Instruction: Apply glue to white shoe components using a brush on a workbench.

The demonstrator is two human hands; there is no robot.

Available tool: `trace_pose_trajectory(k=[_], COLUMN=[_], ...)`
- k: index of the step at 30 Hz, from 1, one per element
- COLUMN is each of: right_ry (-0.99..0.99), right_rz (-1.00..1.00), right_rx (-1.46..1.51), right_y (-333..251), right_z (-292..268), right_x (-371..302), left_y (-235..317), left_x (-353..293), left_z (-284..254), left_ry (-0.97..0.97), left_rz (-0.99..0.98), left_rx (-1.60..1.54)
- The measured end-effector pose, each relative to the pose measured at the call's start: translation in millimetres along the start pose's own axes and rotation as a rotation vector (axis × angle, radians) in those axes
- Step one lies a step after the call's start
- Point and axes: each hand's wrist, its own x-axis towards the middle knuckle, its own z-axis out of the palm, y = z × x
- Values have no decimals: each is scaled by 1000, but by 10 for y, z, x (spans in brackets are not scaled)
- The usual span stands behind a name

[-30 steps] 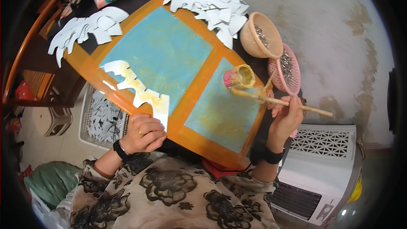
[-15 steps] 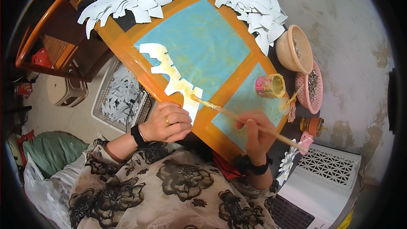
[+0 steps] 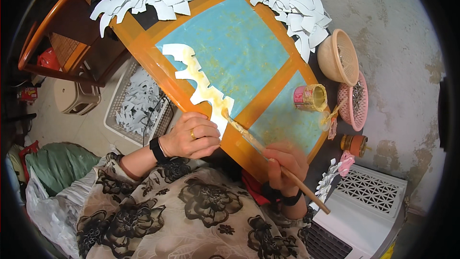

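A white scalloped cut-out strip (image 3: 203, 85), perhaps card, lies aslant on the blue-covered board (image 3: 235, 43). Yellow paste streaks its middle; its near end is still white. My left hand (image 3: 194, 136) is closed on the strip's near edge at the board's rim, fingers curled and the thumb partly hidden. In my right hand (image 3: 286, 167) is a long wooden-handled brush (image 3: 309, 193), gripped between thumb and fingers. The brush's paste-coated tip touches the strip close to my left fingers. A paste-smeared open tin (image 3: 306, 97) stands right of the brush.
White cut-outs (image 3: 160, 1) are fanned at the far left, with another pile (image 3: 302, 14) at the far right. A beige basket (image 3: 330, 57) and a pink basket (image 3: 362, 110) line the right edge. A crate (image 3: 112, 110) of white pieces sits on the floor left.
The brush tip has slid down the strip toward its near end, leaving more yellow there. My right hand has come nearer and the handle tilts more steeply. The view has shifted slightly.
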Motion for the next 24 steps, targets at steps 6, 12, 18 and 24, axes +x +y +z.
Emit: trace_pose_trajectory(k=[6,12,18,24], right_ry=[36,67,124,160], right_rz=[7,-58,-51,-22], right_rx=[-62,-97,-83,-78], right_y=[161,192,155,90], right_z=[43,92,50,3], right_x=[9,49,-10,-68], left_y=[-2,2,6,5], left_x=[-3,5,15,12], left_z=[9,10,-1,3], left_ry=[12,15,11,10], left_rz=[4,-1,-13,-8], left_rx=[-6,-9,-13,-11])
